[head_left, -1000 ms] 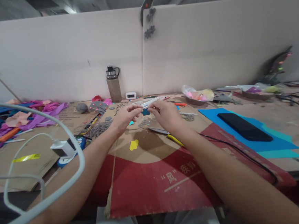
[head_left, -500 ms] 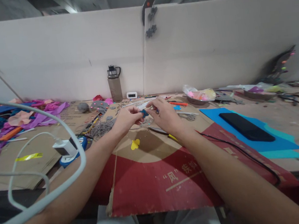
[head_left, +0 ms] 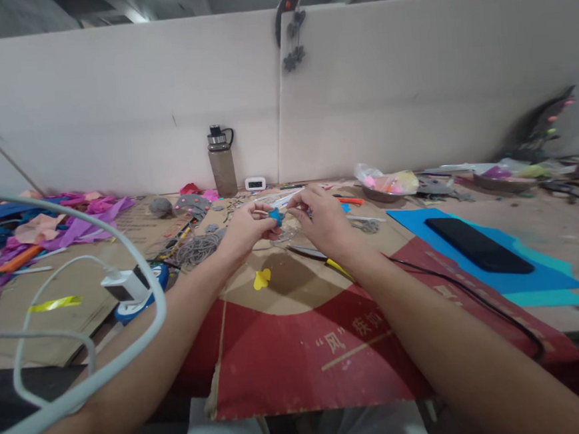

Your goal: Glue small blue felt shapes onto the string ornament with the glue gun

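My left hand (head_left: 251, 229) pinches a small blue cut-out piece (head_left: 276, 216), possibly flower-shaped, between thumb and fingers above the cardboard. Close beside it, my right hand (head_left: 319, 216) has thumb and fingertips pressed together at the piece's right side; what they hold, if anything, is too small to make out. A yellow cut-out shape (head_left: 262, 279) lies flat on the cardboard (head_left: 296, 297) below my hands. Under my right wrist are scissors (head_left: 317, 253) with yellow on the handle. Grey cord (head_left: 196, 250) lies in a tangle left of my left hand.
A bottle (head_left: 222, 165) and a small white clock (head_left: 255, 184) stand at the wall. On the right, a black phone (head_left: 477, 246) rests on blue sheets (head_left: 410, 224). A white cable (head_left: 158, 301) loops across the left foreground. Crumpled coloured paper (head_left: 70, 227) lies far left.
The blue piece has turned and shows more of its face. My right hand has drawn back slightly from it, and more of the scissors shows.
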`<action>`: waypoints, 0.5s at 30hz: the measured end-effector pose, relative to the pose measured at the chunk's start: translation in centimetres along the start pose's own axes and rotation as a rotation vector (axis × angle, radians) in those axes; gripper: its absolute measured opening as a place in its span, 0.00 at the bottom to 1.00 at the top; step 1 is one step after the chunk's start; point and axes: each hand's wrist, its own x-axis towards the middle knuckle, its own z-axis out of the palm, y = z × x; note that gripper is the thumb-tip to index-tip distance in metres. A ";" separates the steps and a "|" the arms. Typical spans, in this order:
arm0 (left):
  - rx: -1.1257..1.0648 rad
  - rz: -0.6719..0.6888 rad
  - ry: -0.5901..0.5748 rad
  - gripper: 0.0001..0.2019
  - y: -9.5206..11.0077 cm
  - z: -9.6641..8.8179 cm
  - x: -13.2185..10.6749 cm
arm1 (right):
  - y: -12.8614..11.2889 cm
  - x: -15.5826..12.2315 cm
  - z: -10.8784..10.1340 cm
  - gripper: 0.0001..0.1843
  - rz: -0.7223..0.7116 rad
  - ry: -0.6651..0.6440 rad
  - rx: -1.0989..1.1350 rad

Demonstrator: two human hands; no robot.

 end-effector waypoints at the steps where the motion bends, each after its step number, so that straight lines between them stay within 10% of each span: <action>1: -0.001 -0.007 -0.003 0.15 0.1 0.1 -0.1 | 0.0 0.0 0.0 0.04 0.003 0.003 -0.010; 15: 0.192 0.083 0.043 0.09 0.1 0.3 -0.3 | -0.7 -0.1 0.2 0.13 -0.015 -0.031 -0.166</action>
